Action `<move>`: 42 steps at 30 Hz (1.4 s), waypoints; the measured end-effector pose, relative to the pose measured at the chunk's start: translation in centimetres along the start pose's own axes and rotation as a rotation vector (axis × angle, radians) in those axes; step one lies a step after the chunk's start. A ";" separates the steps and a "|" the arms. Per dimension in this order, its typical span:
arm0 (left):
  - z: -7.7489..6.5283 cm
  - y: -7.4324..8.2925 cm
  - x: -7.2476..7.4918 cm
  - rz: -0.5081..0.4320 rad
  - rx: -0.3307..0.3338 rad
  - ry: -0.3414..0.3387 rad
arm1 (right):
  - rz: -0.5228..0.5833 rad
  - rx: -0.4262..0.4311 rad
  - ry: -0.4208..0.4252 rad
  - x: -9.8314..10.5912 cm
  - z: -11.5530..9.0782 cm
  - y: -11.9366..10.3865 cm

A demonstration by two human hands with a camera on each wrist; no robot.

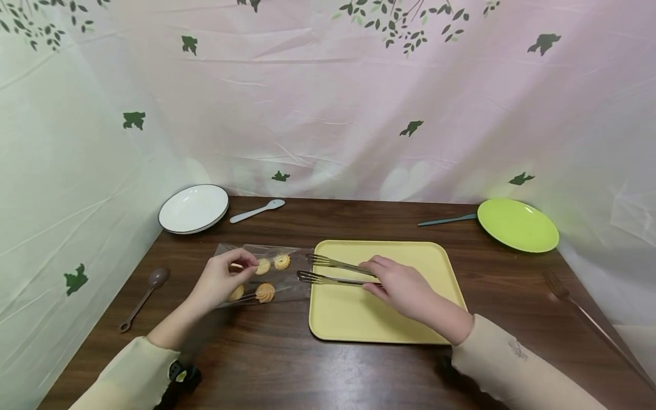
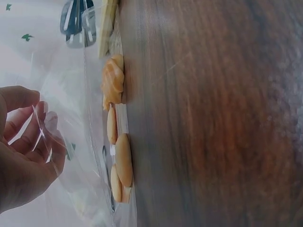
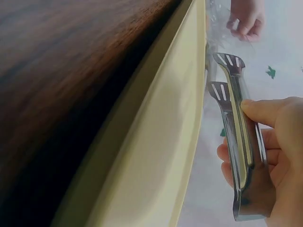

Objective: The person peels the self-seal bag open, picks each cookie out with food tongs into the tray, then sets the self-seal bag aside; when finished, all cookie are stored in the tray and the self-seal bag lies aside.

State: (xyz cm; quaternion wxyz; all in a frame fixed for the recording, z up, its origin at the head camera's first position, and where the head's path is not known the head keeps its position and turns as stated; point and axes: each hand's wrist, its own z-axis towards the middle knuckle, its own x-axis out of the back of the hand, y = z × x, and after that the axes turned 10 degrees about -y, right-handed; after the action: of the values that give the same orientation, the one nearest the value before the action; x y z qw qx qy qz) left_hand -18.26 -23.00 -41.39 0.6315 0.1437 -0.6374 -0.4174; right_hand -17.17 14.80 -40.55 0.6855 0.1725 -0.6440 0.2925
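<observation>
My left hand (image 1: 220, 279) pinches the edge of a clear plastic bag (image 1: 294, 291) between thumb and fingertips. Inside or under that plastic lie several cookies, among them a swirled one (image 1: 265, 292) and a ring-shaped one (image 1: 282, 262). From the left wrist view, the lifted film and the cookies (image 2: 124, 161) appear from the side. Slotted metal tongs (image 3: 255, 194) are gripped in my right hand (image 1: 402, 285), their two arms apart. Their tips point left toward the bag and hold nothing. Beneath them is a yellow tray (image 1: 359, 322).
A white dish (image 1: 193, 208) and a pale spoon (image 1: 256, 210) lie at the back left, a brown spoon (image 1: 159, 277) on the left. At the back right are a green plate (image 1: 517, 225) and a teal utensil (image 1: 446, 220). A long fork (image 1: 589, 319) lies right.
</observation>
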 end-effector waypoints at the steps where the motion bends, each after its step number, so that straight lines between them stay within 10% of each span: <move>1: 0.1 0.0 0.0 -0.001 -0.001 -0.001 | -0.006 0.004 0.004 -0.1 0.3 -0.1; 42: 1.1 0.5 -0.2 0.022 0.016 -0.001 | -0.054 0.018 -0.175 -1.0 7.3 -3.5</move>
State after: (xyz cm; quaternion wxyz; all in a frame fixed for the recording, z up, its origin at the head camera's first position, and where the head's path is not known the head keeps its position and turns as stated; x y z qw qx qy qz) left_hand -19.04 -22.19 -40.98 0.6344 0.1416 -0.6427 -0.4055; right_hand -20.70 7.45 -40.25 0.6328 0.2209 -0.6939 0.2634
